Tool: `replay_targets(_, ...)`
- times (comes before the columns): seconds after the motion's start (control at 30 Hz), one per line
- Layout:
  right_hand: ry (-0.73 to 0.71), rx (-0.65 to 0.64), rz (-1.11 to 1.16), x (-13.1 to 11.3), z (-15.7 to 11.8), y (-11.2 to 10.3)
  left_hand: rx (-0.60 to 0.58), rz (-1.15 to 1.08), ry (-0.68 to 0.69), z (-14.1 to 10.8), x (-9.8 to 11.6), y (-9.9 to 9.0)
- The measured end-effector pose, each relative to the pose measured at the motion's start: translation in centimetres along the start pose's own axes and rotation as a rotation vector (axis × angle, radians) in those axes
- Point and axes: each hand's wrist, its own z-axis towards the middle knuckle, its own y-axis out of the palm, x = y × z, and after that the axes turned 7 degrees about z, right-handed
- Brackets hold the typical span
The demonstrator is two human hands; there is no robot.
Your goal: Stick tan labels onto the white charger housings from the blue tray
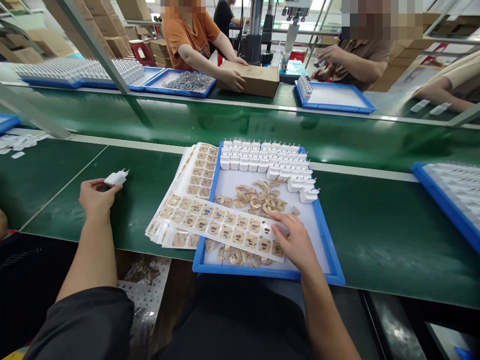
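On the left, my left hand [98, 197] pinches a white plug-in charger [116, 178], its two pins pointing right. My right hand [296, 240] is at the right end of a sheet of tan stickers [225, 225], thumb and forefinger closed on its upper edge. Whether a single sticker is also between these fingertips is hidden. The sheet lies slanted across a blue-rimmed tray [330, 250], its left end over a stack of similar sheets [183, 175]. Loose tan peeled pieces [262, 197] lie in the tray, above and below the sheet. Rows of white chargers [255, 157] stand at its far end.
Another tray of white chargers [453, 200] stands at the right. Flat white pieces [22, 142] lie at the far left. Beyond the green belt [243, 120], a person in an orange shirt [195, 40] handles a cardboard box [251, 77]; another person's hands [330, 60] are farther right.
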Motion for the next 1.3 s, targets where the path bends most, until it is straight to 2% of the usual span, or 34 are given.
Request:
replay_targets(0.07, 0.018, 0.01, 0.066, -0.4, 0.0, -0.2, 0.151, 0.085, -0.091, -0.3, -0.3, -0.1)
replay_targets(0.17, 0.036, 0.029, 0.162, -0.8, -0.1, -0.4, 0.291, 0.241, -0.255, 0.0, -0.1, -0.1)
replay_targets(0.23, 0.037, 0.044, 0.193, -0.9, -0.1, -0.4, 0.363, 0.355, -0.361, 0.6, 1.0, 0.3)
replay_targets(0.3, 0.037, 0.051, 0.21, -1.0, -0.1, -0.4, 0.359, 0.399, -0.388, 1.0, 3.1, 1.5)
replay_targets(0.37, 0.035, 0.054, 0.233, -1.2, -0.2, -0.5, 0.216, 0.331, -0.316, 0.7, 6.7, 3.7)
replay_targets(0.43, 0.022, 0.062, 0.266, -1.4, -0.3, -0.6, -0.012, 0.224, -0.215, -0.3, 11.7, 6.6)
replay_targets(0.47, 0.009, 0.07, 0.283, -1.5, -0.3, -0.7, -0.136, 0.17, -0.139, -0.9, 14.6, 8.2)
replay_targets(0.5, -0.006, 0.08, 0.299, -1.6, -0.4, -0.7, -0.344, 0.097, -0.007, -1.4, 17.5, 9.8)
replay_targets(0.57, -0.04, 0.105, 0.319, -1.7, -0.5, -0.8, -0.63, -0.037, 0.222, -2.0, 22.8, 12.8)
replay_targets(0.6, -0.055, 0.12, 0.325, -1.8, -0.5, -0.7, -0.75, -0.108, 0.292, -1.9, 25.0, 14.2)
replay_targets(0.67, -0.078, 0.15, 0.331, -1.9, -0.6, -0.7, -0.984, -0.215, 0.325, -1.1, 28.0, 16.4)
replay_targets(0.73, -0.102, 0.171, 0.33, -2.0, -0.7, -0.6, -1.248, -0.239, 0.281, 0.2, 29.3, 18.1)
replay_targets(0.8, -0.156, 0.19, 0.29, -2.2, -0.9, -0.5, -1.496, -0.234, 0.238, 1.4, 29.6, 19.2)
replay_targets(0.87, -0.269, 0.2, 0.177, -2.5, -1.1, -0.4, -1.629, -0.259, 0.213, 2.1, 29.5, 19.8)
replay_targets(1.0, -0.494, 0.162, -0.073, -2.7, -1.5, -0.6, -1.655, -0.424, 0.091, 2.0, 29.4, 20.2)
replay_targets(1.17, -0.528, 0.129, -0.033, -2.7, -1.4, -0.8, -1.75, -0.649, -0.141, 1.4, 29.3, 20.2)
replay_targets(1.3, -0.528, 0.13, 0.028, -2.5, -1.7, -0.5, -1.721, -0.684, -0.165, 1.1, 29.3, 20.0)
